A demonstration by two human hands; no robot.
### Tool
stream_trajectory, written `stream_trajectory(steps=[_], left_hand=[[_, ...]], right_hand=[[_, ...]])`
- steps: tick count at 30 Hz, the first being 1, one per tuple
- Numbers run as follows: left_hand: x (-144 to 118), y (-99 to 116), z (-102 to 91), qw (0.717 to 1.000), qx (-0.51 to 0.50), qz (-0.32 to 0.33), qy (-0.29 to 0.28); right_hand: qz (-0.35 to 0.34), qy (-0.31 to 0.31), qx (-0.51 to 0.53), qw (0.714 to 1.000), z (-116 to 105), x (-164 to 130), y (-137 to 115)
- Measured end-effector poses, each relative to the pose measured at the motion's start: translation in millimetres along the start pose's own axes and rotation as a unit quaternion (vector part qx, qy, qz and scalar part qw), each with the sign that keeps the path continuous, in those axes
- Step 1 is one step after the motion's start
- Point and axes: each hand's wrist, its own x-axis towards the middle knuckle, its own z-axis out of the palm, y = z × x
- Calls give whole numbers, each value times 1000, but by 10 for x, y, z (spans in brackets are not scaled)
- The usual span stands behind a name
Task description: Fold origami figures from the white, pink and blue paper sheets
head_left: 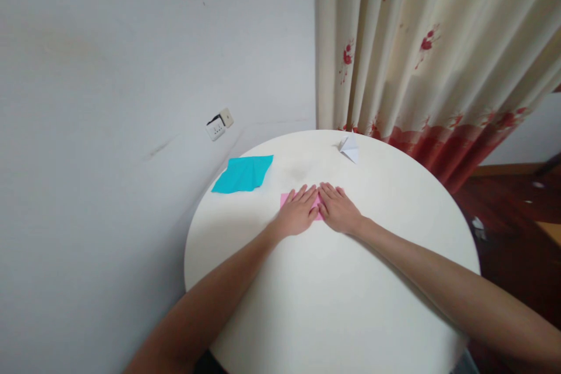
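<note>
A pink sheet of paper (284, 200) lies flat on the round white table (333, 304), mostly hidden under both my hands. My left hand (298, 210) rests palm down on its left part, fingers stretched out and close together. My right hand (336, 207) presses palm down on its right part, fingertips touching those of the left. Only a pink corner at the left and a sliver between the hands show.
A stack of turquoise paper (243, 174) lies at the table's far left edge. A small folded white paper figure (349, 148) sits at the far rim. Behind are a grey wall with a socket (219, 124), a floral curtain (429, 58) and dark floor at right.
</note>
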Motion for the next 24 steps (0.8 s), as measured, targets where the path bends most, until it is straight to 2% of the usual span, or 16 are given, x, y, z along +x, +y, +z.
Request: stream_trajectory(steps=[24], left_hand=[[-12, 12, -8, 1000, 3, -24, -1]], right_hand=[[12, 1, 0, 1000, 15, -7, 9]])
